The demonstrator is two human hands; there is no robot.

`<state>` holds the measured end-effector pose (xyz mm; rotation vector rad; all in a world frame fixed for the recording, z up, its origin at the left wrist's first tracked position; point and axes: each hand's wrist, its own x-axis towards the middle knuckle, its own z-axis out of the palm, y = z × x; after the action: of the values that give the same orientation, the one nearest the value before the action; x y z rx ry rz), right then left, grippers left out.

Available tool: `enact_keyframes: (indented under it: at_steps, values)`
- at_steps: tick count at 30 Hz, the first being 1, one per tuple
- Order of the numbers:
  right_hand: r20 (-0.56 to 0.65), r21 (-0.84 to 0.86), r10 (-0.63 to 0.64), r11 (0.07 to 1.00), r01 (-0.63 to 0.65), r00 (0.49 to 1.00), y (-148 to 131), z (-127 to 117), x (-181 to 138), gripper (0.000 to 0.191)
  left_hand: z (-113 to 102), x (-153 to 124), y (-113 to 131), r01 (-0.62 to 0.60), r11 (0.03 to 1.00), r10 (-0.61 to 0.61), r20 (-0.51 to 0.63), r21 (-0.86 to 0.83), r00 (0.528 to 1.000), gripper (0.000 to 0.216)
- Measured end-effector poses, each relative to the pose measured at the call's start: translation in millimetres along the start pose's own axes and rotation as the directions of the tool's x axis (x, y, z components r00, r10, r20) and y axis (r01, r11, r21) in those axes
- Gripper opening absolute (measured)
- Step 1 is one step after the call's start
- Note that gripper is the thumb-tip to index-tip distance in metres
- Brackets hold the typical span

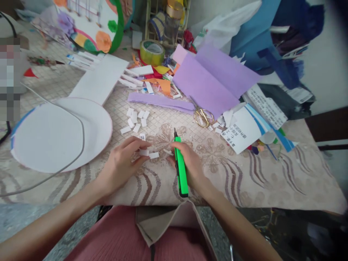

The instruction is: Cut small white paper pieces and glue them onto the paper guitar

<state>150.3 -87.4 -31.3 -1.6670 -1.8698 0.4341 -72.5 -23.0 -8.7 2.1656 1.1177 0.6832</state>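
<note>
My right hand is closed around a bright green utility knife, its blade end pointing away from me. My left hand pinches a small white foam piece against the tablecloth, with a second white piece lying just beside it. Between the two hands lies a thin white sliver. Several more small white foam blocks are scattered a little farther out on the table, beyond my left hand.
A large white disc crossed by a cable lies at the left, with a white board behind it. Gold scissors, purple paper, a tape roll, printed sheets and paper scraps crowd the far side.
</note>
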Motion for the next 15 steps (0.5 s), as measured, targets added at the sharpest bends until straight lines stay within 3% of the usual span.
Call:
enact_keyframes:
  at_steps: [4, 8, 15]
  values:
    - [0.054, -0.019, 0.003, 1.0, -0.002, 0.999, 2.9, 4.7, 3.5, 0.03, -10.9, -3.4, -6.3, 0.06, 0.998, -0.059, -0.047, 0.016, 0.997, 0.015]
    - [0.086, -0.007, -0.02, 1.0, 0.021, 0.996, 2.5, 4.9, 5.7, 0.033, -6.3, -3.8, -1.8, 0.022, 0.999, -0.022, -0.002, -0.037, 1.0, 0.016]
    - [-0.081, 0.038, -0.024, 0.999, 0.027, 0.996, 6.7, -14.8, 22.7, 0.031, 20.7, 2.0, 4.8, -0.108, 0.992, 0.1, 0.112, 0.062, 0.989, 0.021]
